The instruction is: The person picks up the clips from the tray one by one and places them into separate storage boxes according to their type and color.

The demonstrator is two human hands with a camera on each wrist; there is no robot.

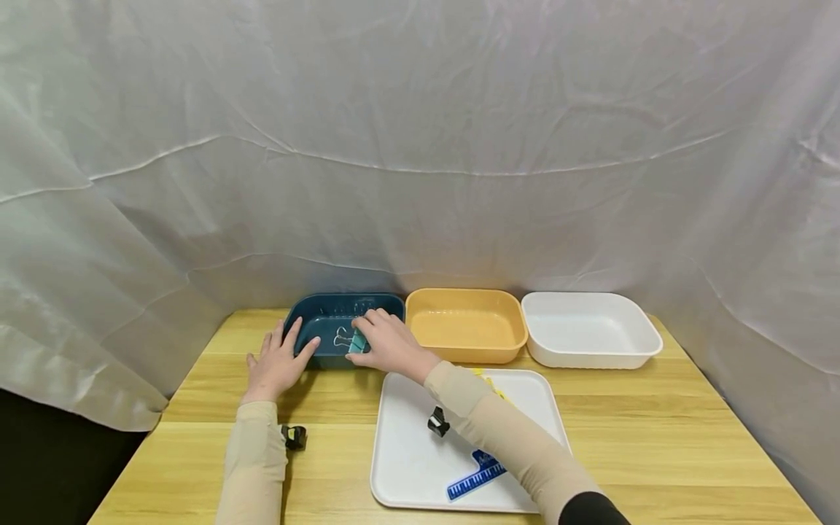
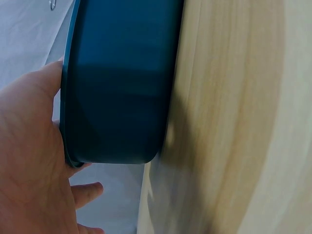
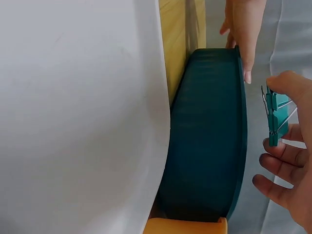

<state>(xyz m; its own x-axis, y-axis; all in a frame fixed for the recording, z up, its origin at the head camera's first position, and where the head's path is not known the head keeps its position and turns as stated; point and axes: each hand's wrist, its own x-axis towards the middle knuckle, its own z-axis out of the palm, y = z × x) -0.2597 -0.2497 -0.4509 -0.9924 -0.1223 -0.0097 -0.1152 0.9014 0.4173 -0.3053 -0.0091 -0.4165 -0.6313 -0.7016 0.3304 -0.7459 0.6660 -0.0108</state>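
My right hand [image 1: 392, 341] pinches a teal binder clip [image 3: 278, 114] between thumb and fingers, above the front right part of a dark blue bin [image 3: 209, 131]. The clip's silver wire handles [image 1: 342, 337] stick out to the left in the head view. My left hand [image 1: 274, 364] rests at the bin's left front corner with its fingers spread. In the left wrist view, that hand [image 2: 34, 146] lies against the bin's rim [image 2: 65, 97]. Part of the bin's inside is hidden behind the right hand.
An orange bin [image 1: 466, 324] and a white bin [image 1: 590, 332] stand to the right in a row. In front, a white tray [image 1: 413, 445] carries a blue piano-key-patterned piece [image 1: 475, 481] and something yellow [image 1: 496, 392], both partly under the right forearm. A grey curtain [image 1: 420, 219] hangs behind.
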